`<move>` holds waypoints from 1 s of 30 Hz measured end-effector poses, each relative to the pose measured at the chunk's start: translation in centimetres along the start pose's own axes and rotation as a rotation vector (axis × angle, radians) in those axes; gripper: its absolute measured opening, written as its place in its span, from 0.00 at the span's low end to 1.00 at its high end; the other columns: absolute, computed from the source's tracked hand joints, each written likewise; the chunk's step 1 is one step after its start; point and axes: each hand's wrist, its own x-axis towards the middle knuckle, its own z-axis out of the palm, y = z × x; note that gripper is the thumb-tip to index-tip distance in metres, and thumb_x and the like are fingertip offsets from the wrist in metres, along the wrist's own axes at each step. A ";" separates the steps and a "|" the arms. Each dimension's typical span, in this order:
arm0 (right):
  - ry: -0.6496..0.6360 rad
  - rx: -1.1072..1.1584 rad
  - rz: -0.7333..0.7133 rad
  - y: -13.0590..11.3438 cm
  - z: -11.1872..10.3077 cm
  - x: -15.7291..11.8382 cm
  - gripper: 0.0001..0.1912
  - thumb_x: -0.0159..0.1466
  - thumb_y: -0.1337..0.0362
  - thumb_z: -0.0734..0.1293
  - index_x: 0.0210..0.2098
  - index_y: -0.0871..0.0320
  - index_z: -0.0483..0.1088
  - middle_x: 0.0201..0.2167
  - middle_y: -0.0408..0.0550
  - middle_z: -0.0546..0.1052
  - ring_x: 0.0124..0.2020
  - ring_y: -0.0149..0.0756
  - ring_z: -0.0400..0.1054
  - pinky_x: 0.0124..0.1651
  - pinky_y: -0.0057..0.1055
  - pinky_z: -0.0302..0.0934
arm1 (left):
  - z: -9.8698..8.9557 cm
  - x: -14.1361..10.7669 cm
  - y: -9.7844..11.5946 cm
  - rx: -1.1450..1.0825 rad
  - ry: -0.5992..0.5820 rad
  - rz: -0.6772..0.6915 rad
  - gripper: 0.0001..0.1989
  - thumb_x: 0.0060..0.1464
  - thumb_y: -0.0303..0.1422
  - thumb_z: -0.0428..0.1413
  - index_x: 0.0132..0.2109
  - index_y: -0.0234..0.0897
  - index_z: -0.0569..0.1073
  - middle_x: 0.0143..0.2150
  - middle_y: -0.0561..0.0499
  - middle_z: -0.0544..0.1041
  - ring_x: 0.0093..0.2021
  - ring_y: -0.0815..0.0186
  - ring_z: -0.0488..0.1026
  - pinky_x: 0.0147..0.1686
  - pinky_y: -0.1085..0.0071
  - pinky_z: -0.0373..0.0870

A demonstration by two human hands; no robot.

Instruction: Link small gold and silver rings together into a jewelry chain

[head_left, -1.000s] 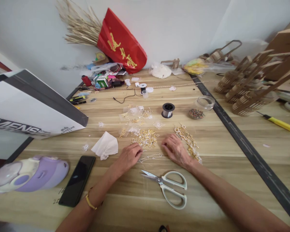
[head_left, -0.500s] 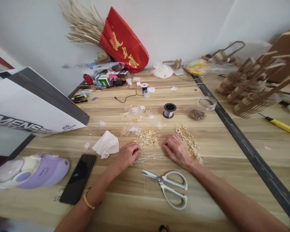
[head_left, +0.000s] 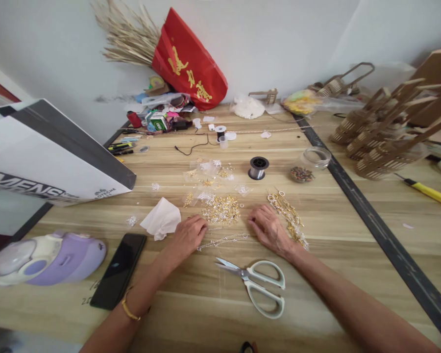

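Through the head camera, I watched two bare hands over a wooden table (head_left: pixel 191 314). The left hand (head_left: pixel 190 234) lay with its fingers curled beside the near left end of a silver chain (head_left: pixel 224 240); I could not tell whether the fingertips pinched anything. That chain stretched across the wood between the hands, just in front of a heap of gold and silver beads (head_left: pixel 222 210). The right hand (head_left: pixel 267 226) rested loosely bent, its grip hidden from me, just beside a bundle of gold and silver strands (head_left: pixel 287 212). Nearer me, white-handled scissors (head_left: pixel 264 289) lay with blades slightly parted, pointing left. I saw a white tissue (head_left: pixel 161 219) near the left hand and a wire spool (head_left: pixel 257 170) beyond the right.
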 end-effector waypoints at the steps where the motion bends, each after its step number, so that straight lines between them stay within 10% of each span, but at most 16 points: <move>1: -0.003 0.004 0.001 0.0 0.0 0.0 0.06 0.65 0.70 0.59 0.32 0.57 0.64 0.31 0.49 0.71 0.35 0.38 0.62 0.40 0.39 0.59 | -0.1 0.0 0.0 0.023 0.012 -0.004 0.10 0.59 0.26 0.47 0.36 0.34 0.73 0.37 0.46 0.75 0.39 0.61 0.72 0.39 0.65 0.66; 13: -0.032 0.058 -0.055 -0.2 0.0 0.0 0.06 0.66 0.68 0.58 0.33 0.57 0.63 0.31 0.49 0.70 0.36 0.38 0.61 0.41 0.40 0.58 | 0.5 3.5 4.6 -0.224 0.098 0.145 0.13 0.54 0.30 0.56 0.48 0.39 0.73 0.42 0.49 0.75 0.38 0.67 0.73 0.40 0.71 0.69; 30: -0.028 0.058 -0.104 -0.2 0.0 -0.1 0.05 0.66 0.68 0.58 0.35 0.57 0.65 0.32 0.50 0.71 0.37 0.39 0.62 0.42 0.41 0.60 | 1.5 5.2 5.8 -0.212 0.055 0.171 0.06 0.54 0.27 0.54 0.32 0.37 0.75 0.30 0.51 0.75 0.32 0.66 0.71 0.35 0.72 0.65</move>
